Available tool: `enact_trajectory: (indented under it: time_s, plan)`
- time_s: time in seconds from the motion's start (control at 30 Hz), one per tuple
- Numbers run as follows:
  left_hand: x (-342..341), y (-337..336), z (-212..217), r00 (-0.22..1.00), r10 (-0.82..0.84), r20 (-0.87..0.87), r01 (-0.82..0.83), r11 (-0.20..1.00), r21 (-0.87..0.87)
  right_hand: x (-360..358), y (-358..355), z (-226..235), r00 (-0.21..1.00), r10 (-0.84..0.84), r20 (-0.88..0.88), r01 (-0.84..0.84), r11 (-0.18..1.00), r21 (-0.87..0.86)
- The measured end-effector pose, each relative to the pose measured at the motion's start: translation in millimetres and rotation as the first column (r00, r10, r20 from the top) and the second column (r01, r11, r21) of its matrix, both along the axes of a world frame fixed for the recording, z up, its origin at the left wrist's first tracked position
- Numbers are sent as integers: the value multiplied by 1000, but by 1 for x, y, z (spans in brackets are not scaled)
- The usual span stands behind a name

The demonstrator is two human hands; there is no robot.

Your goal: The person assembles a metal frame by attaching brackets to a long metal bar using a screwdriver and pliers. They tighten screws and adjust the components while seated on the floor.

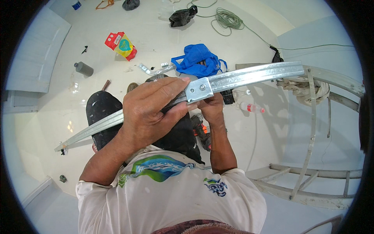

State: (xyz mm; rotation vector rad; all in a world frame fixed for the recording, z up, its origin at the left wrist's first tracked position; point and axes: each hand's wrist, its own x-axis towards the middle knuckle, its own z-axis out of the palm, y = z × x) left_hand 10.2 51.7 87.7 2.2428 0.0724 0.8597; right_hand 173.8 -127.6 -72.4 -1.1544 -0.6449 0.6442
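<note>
A long galvanized metal channel (257, 73) lies across my lap, running from the lower left up to the right. A small square metal bracket (199, 89) with two fastener spots sits on it near the middle. My left hand (150, 105) is closed round the channel, thumb and fingertips at the bracket's left edge. Below the bracket's right side, my right hand (212, 109) is closed against the channel's underside, most of its fingers hidden behind the metal. Under the channel a power tool (202, 132) in black and orange lies by my leg, partly covered.
Ahead on the floor are a blue bag (198, 60), metal brackets (156, 70), a red-yellow pouch (121, 46) and a grey bottle (83, 69). A plastic bottle (252, 107) lies right of my hands. A ladder (311, 132) stands at the right; coiled green cable (229, 18) lies far off.
</note>
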Motion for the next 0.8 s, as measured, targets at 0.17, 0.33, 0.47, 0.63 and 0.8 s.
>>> enact_trajectory:
  time_s: [0.17,0.33,0.47,0.63,0.8]
  plan:
    - [-1,0,-1,1000,-17,-2,17,1000,-22,9,9,-8,1000,20,8,-20,999,27]
    - [-2,1,3,999,-35,6,35,999,-28,24,14,-26,1000,5,6,-4,995,-102]
    - [-2,2,0,999,-37,13,37,999,-23,42,14,-28,952,-13,305,70,982,-178]
    - [-2,2,0,999,-32,12,32,999,0,48,10,-32,997,72,36,-64,982,-178]
    - [-1,1,-4,999,-30,27,31,999,-15,40,14,-6,967,237,-92,-233,971,53]
